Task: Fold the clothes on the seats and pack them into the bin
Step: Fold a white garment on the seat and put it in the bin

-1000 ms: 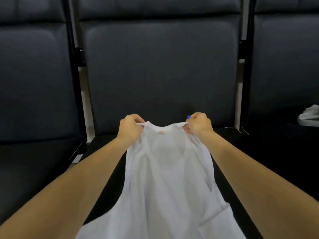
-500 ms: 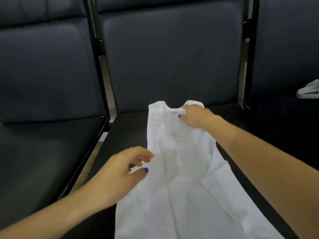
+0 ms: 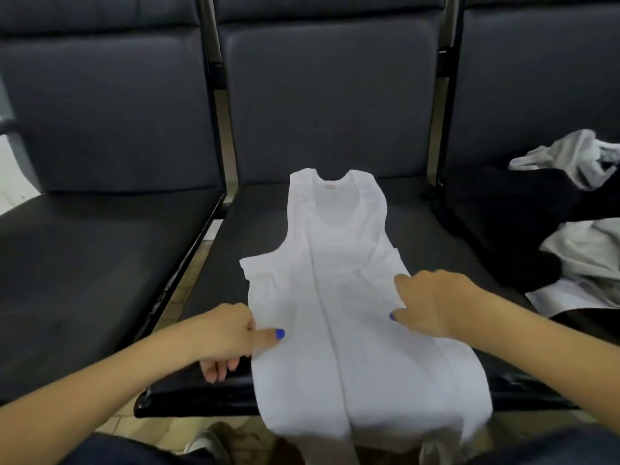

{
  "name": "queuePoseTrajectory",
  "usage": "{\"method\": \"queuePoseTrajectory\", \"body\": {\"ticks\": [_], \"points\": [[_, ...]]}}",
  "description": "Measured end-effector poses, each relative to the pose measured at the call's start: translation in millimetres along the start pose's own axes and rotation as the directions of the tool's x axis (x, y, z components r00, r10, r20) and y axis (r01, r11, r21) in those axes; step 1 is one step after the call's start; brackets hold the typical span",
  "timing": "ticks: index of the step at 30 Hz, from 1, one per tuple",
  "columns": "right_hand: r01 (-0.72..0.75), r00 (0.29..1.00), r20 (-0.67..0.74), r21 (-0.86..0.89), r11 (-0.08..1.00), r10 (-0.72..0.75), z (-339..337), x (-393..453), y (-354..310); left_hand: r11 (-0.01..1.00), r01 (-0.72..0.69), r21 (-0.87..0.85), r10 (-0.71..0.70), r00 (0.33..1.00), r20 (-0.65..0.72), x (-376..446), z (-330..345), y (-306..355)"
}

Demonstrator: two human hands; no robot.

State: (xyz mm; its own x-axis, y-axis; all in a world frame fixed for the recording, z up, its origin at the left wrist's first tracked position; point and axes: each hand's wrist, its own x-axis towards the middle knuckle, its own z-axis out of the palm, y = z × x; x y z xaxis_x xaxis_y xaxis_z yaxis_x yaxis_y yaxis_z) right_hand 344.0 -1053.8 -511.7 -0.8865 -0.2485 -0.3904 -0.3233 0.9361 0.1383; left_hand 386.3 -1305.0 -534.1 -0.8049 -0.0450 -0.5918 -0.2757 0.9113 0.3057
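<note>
Head view: white tank top [image 3: 335, 297] flat on middle seat [image 3: 261, 229]. Left hand [image 3: 231, 333] pinches its 9 o'clock edge; right hand [image 3: 432, 303] grips 3 o'clock edge. Overhanging hem may slide floorward.

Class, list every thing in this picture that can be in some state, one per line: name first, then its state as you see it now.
White tank top: spread flat on the middle seat, neck toward the backrest, hem hanging over the front edge, not yet folded.
Left hand: pinches the top's left edge.
Right hand: grips the top's right edge.
Pile of clothes: unfolded, heaped on the right seat.
Middle seat: holds the top.
Left seat: bare where visible.
</note>
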Motion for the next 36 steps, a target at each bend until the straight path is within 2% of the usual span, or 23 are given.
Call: {"method": "queuePoseTrajectory", "body": {"ticks": [3,8,9,11,13,15,17,19,20,21,22,24,27,29,31,36], "points": [[-0.096,0.995,-0.018,0.026,0.995,0.096,23,-2,12,0.996,-0.025,0.08,0.027,0.999,-0.018,5,5,4],[-0.089,0.991,-0.094,0.034,0.995,0.092,28,3,18,0.992,-0.125,-0.02,0.123,0.99,-0.062,8,15,-1],[-0.1,0.99,-0.091,0.08,0.992,0.108,27,6,21,0.988,-0.138,-0.065,0.132,0.988,-0.079,7,15,-2],[-0.155,0.983,-0.049,0.309,0.938,0.178,26,12,32,0.969,-0.145,-0.199,0.124,0.986,-0.113,4,11,-7],[-0.228,0.97,0.078,0.628,0.744,0.232,26,13,44,0.911,-0.155,-0.381,0.102,0.983,-0.156,0,4,-14],[-0.298,0.948,0.208,0.848,0.438,0.242,30,9,59,0.793,-0.168,-0.585,0.081,0.982,-0.172,-6,-4,-24],[-0.314,0.931,0.277,0.94,0.135,0.237,35,1,73,0.583,-0.127,-0.802,0.053,0.992,-0.119,-10,-7,-36],[-0.3,0.924,0.313,0.949,-0.094,0.22,39,-4,86,0.417,-0.07,-0.906,-0.003,0.997,-0.078,-11,-9,-50],[-0.294,0.921,0.325,0.942,-0.163,0.213,40,-6,90,0.4,-0.056,-0.915,-0.039,0.996,-0.078,-12,-10,-55],[-0.292,0.917,0.334,0.934,-0.205,0.217,41,-6,94,0.429,-0.053,-0.902,-0.072,0.993,-0.093,-11,-11,-61],[-0.29,0.913,0.336,0.933,-0.212,0.231,42,-8,97,0.47,-0.056,-0.881,-0.103,0.988,-0.118,-12,-11,-64],[-0.28,0.906,0.314,0.947,-0.154,0.285,44,-7,99,0.549,-0.075,-0.832,-0.154,0.97,-0.189,-12,-12,-71],[-0.233,0.89,0.203,0.972,0.023,0.409,46,-4,101,0.673,-0.11,-0.731,-0.143,0.951,-0.275,-12,-15,-78],[-0.226,0.891,0.123,0.955,0.191,0.438,45,-3,102,0.751,-0.112,-0.65,-0.122,0.945,-0.304,-12,-17,-80],[-0.234,0.911,0.094,0.92,0.314,0.402,44,-4,103,0.811,-0.092,-0.577,-0.112,0.945,-0.308,-10,-18,-80],[-0.313,0.942,0.182,0.776,0.548,0.281,42,-5,107,0.849,-0.071,-0.523,-0.092,0.956,-0.278,0,-22,-78]]}}
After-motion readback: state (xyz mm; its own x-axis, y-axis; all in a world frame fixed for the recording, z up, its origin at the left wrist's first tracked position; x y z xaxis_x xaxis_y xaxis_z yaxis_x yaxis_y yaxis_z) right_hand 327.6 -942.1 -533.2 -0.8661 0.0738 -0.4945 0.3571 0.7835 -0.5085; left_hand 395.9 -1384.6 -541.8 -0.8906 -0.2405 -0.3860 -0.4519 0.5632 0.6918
